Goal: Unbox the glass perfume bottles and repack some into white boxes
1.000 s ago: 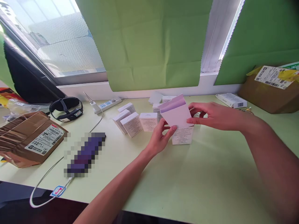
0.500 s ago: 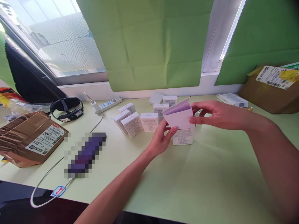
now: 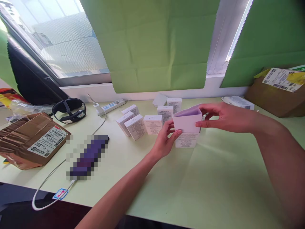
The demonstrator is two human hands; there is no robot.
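Note:
Between my two hands is a small white carton [image 3: 187, 124] with an open top and a pale lilac inside. Its blank upper part sits directly over a printed lower part [image 3: 186, 140] that rests on the table; I cannot tell whether they are one box or two pieces. My left hand [image 3: 166, 140] grips its left side, thumb across the front. On the right edge, my right hand [image 3: 215, 117] pinches the upper part with the thumb in front and fingers behind. Just left of my left hand stands a printed white box [image 3: 152, 124].
Several more white boxes [image 3: 135, 127] stand behind and left of my hands. A power strip [image 3: 111, 107], a black headset [image 3: 69, 111], a pixelated dark object [image 3: 89, 157] with a cable and a cardboard box [image 3: 33, 140] lie leftward. Another cardboard box [image 3: 274, 98] is at the far right.
The carton's upper part has come down slightly and straightened. Its slanted, raised top edge is now more level and the mouth is spread wider. Both hands keep hold.

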